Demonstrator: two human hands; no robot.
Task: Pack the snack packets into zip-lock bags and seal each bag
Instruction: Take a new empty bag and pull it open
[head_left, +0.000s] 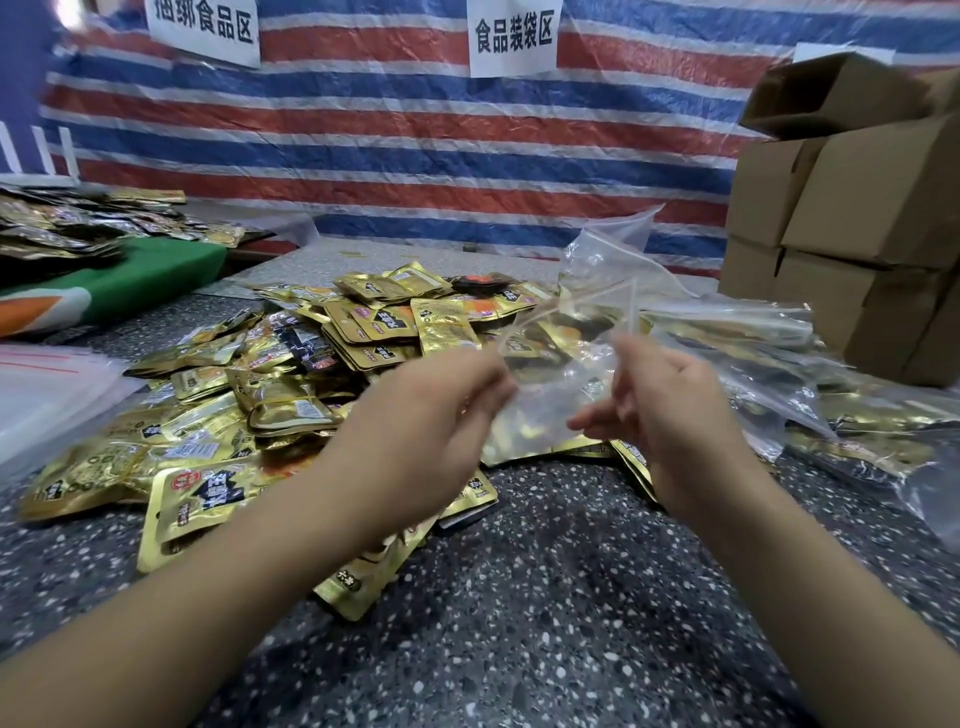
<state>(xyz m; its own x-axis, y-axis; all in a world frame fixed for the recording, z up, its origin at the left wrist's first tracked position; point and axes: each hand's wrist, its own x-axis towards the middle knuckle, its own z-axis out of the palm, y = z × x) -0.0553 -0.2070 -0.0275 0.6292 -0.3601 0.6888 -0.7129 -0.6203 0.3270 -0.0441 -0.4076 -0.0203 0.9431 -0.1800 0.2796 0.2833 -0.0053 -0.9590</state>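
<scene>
A heap of gold snack packets (291, 374) covers the speckled table (545, 597) left of centre. Both of my hands hold a clear zip-lock bag (550, 384) above the heap's right side. My left hand (441, 410) pinches the bag's left edge, and my right hand (670, 400) grips its right edge with curled fingers. The bag's mouth points up and away from me and looks open. A few gold packets show through the plastic, though whether they lie inside it or under it is unclear.
Filled clear bags (810, 374) lie at the right. Stacked cardboard boxes (852, 208) stand at the far right. Flat unused bags (47, 384) lie at the left edge. More packets (78, 223) sit on a green surface at the far left. A striped tarp (415, 135) hangs behind.
</scene>
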